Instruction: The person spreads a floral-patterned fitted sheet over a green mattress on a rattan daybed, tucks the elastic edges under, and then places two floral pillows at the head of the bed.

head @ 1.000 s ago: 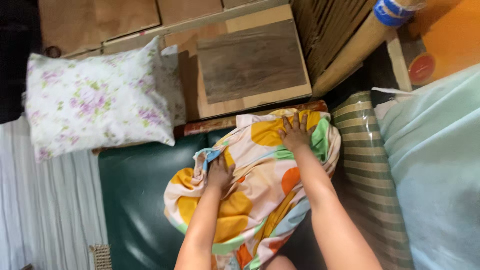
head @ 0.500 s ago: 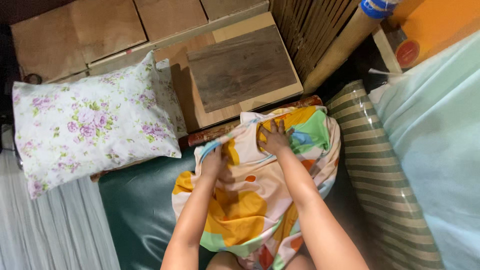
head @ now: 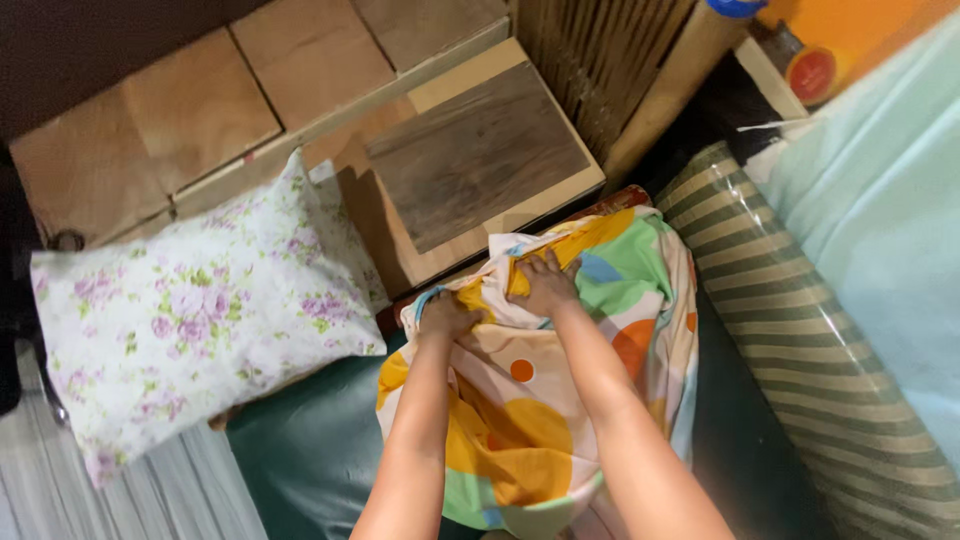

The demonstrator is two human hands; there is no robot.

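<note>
A pillow in a colourful case with orange, yellow and green circles lies on a dark green mattress in front of me. My left hand grips the case's bunched open edge at its upper left. My right hand is closed on the fabric right beside it, near the top of the pillow. Both forearms reach up from the bottom of the view over the pillow.
A white pillow with purple flowers lies to the left. Wooden boards and a bamboo wall stand ahead. A green striped rolled mat and a pale turquoise sheet lie to the right.
My right hand slid from the pillow's top right corner leftward to beside my left hand. Both hands now bunch the case's edge. The view shifted, so the scene moved right.
</note>
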